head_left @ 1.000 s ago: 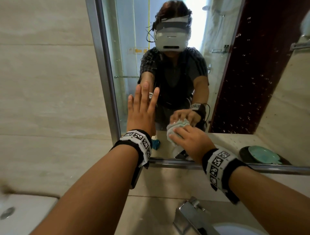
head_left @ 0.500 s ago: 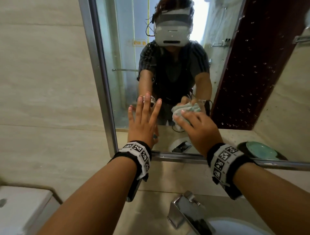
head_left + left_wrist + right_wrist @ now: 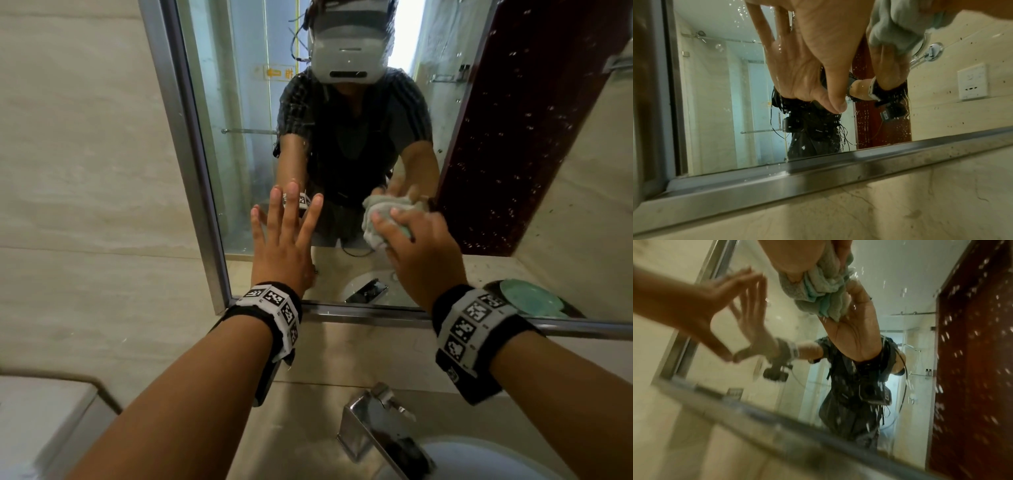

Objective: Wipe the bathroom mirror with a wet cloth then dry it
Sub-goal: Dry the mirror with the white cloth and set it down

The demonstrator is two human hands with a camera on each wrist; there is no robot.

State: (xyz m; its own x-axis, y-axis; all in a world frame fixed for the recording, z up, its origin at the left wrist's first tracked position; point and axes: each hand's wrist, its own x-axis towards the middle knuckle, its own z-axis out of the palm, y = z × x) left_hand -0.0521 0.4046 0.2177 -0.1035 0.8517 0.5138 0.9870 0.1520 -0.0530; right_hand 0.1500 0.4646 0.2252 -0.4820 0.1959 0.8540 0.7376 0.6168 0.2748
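The wet wipe is the step in hand. The right hand (image 3: 423, 255) presses a bunched pale grey-green terry cloth (image 3: 380, 222) flat against the glass of the steel-framed bathroom mirror (image 3: 342, 144), fingers curled over the wad and gripping it, low on the pane and a little right of its middle. The left hand (image 3: 286, 246) holds nothing: its fingers are straight and spread, fingertips (image 3: 756, 21) and thumb touching the glass just left of the cloth, seemingly to brace the body.

White specks and water drops dot the glass, thickest to the right where the dark red door is reflected, and some sit higher up. So I judge the wet pass far from finished and the drying not yet begun. The next move calls for carrying the cloth across to the right and upward over the spotted areas with firm, even pressure; the area under the left hand will need a pass too, since bare fingers may leave prints.

The mirror's brushed-metal frame (image 3: 191, 164) meets beige marbled wall tiles (image 3: 85, 154) on the left and below. Near the person, a chrome tap (image 3: 373, 425) stands over the rim of a white basin (image 3: 479, 455). A white ceramic surface (image 3: 37, 411) sits at the near left. A dark round dish (image 3: 534, 301) with a teal inside shows at the mirror's lower right.
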